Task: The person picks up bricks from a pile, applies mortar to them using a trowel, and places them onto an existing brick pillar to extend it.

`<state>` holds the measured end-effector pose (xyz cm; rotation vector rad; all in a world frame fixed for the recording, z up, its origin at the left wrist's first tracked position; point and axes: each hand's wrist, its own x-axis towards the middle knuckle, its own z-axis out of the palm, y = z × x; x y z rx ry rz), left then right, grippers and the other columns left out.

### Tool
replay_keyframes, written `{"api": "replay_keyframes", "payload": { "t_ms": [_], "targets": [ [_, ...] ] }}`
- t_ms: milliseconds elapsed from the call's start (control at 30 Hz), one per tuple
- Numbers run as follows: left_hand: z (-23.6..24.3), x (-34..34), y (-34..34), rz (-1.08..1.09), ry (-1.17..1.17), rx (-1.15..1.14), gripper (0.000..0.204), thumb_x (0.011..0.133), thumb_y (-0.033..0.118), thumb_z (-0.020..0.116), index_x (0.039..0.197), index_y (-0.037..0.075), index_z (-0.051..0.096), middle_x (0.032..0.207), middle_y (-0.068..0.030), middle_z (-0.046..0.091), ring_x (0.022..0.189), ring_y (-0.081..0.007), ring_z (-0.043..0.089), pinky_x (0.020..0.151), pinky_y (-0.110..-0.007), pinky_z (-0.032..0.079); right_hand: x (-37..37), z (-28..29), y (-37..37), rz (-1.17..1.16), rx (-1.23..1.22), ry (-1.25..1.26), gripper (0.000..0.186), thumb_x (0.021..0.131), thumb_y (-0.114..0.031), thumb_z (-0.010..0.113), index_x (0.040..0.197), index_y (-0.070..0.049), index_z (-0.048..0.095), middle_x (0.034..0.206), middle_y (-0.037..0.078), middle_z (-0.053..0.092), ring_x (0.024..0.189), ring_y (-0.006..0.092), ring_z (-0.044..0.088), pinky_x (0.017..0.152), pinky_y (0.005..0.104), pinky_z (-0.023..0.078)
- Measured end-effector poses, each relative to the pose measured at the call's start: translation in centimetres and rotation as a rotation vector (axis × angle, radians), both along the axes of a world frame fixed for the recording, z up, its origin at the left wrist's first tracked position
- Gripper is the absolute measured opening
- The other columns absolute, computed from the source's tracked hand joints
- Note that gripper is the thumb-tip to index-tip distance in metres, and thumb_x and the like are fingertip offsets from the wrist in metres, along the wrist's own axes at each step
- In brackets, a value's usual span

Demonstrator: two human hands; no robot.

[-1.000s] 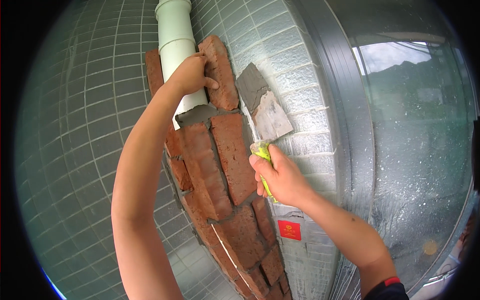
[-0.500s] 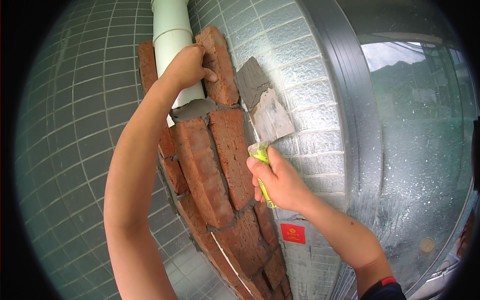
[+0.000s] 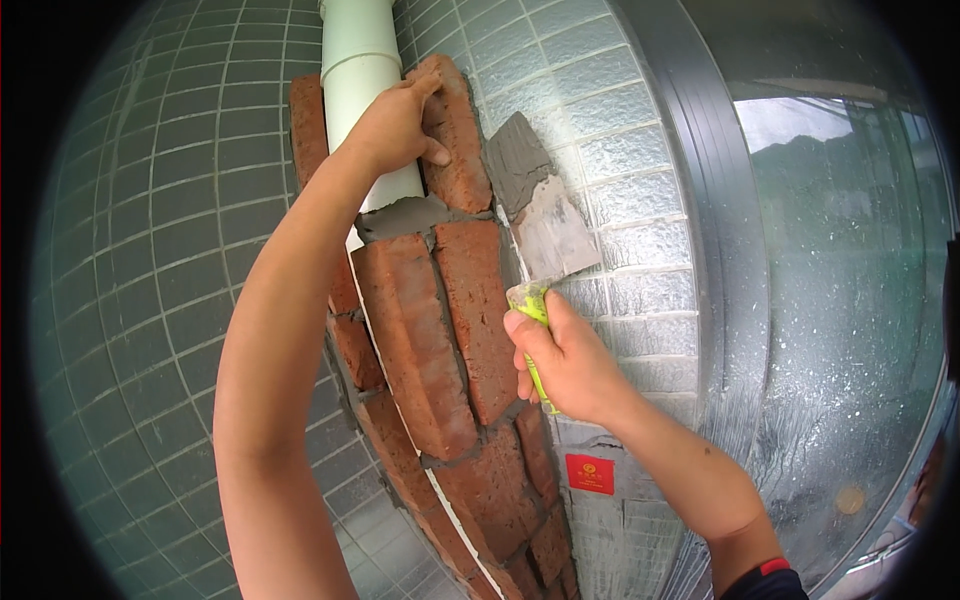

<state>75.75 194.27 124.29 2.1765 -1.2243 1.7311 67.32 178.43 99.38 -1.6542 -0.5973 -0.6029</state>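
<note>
My left hand (image 3: pixel 402 128) is closed on the topmost red brick (image 3: pixel 458 150), its thumb on the front face and its fingers over the upper left edge. This brick stands upright beside a white pipe (image 3: pixel 362 90), above a bed of grey mortar (image 3: pixel 400 216). My right hand (image 3: pixel 570 362) grips the yellow-green handle of a flat trowel (image 3: pixel 560 240). Grey mortar covers the far half of its blade, which is close to the tiled wall, right of the brick column (image 3: pixel 415 345). The lower end of the pipe disappears behind the mortar and bricks.
Dark tiles (image 3: pixel 185 255) cover the wall on the left, and shiny pale tiles (image 3: pixel 650 245) the one on the right. A metal-framed window (image 3: pixel 840 280) stands farther right. Below the trowel, a red square card (image 3: pixel 590 474) is on the wall. White string (image 3: pixel 455 520) runs down the bricks.
The whole view has shifted slightly, so the bricks and pipe appear farther right. My left fingers have moved up over the brick's top edge. The trowel stays beside the column.
</note>
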Motion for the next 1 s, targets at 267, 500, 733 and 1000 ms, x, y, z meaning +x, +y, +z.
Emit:
{"api": "replay_keyframes", "payload": {
  "t_ms": [267,500,733,1000],
  "targets": [
    [0.2,0.6,-0.1,-0.001,-0.012,-0.003,0.095,0.055,0.009,0.090,0.140,0.009,0.046,0.128,-0.0173,0.053,0.115,-0.0339,0.054,0.097,-0.038,0.046,0.2,-0.2,-0.6,-0.275,-0.127,-0.040,0.042,0.100,-0.035,0.048,0.112,0.005,0.043,0.077,0.015,0.061,0.057,0.0241,0.065,0.053,0.0390,0.051],
    [1.9,0.4,1.6,0.005,0.025,0.108,0.084,0.060,0.003,0.084,0.136,0.005,0.049,0.119,-0.0160,0.056,0.109,-0.0307,0.060,0.094,-0.036,0.050,-3.4,-2.1,-2.9,-0.884,-0.617,-0.515,0.036,0.095,-0.028,0.057,0.107,0.004,0.046,0.081,0.024,0.063,0.058,0.0366,0.064,0.056,0.0472,0.054],
    [1.4,-0.1,0.8,-0.061,0.106,0.070,0.087,0.061,-0.006,0.081,0.139,0.004,0.044,0.127,-0.0144,0.051,0.112,-0.0298,0.059,0.096,-0.036,0.051,-5.7,-0.2,-5.4,-0.938,-0.888,-0.529,0.036,0.093,-0.028,0.061,0.107,0.004,0.050,0.082,0.022,0.063,0.062,0.0388,0.065,0.053,0.0446,0.053],
    [1.6,-0.3,0.9,-0.010,0.113,0.102,0.086,0.061,-0.003,0.083,0.138,0.004,0.045,0.121,-0.0137,0.051,0.107,-0.0284,0.060,0.096,-0.036,0.051,-6.7,1.4,-5.7,-0.987,-1.039,-0.495,0.029,0.094,-0.026,0.056,0.097,0.003,0.050,0.077,0.021,0.064,0.063,0.0380,0.067,0.055,0.0464,0.055]
  ]
}}
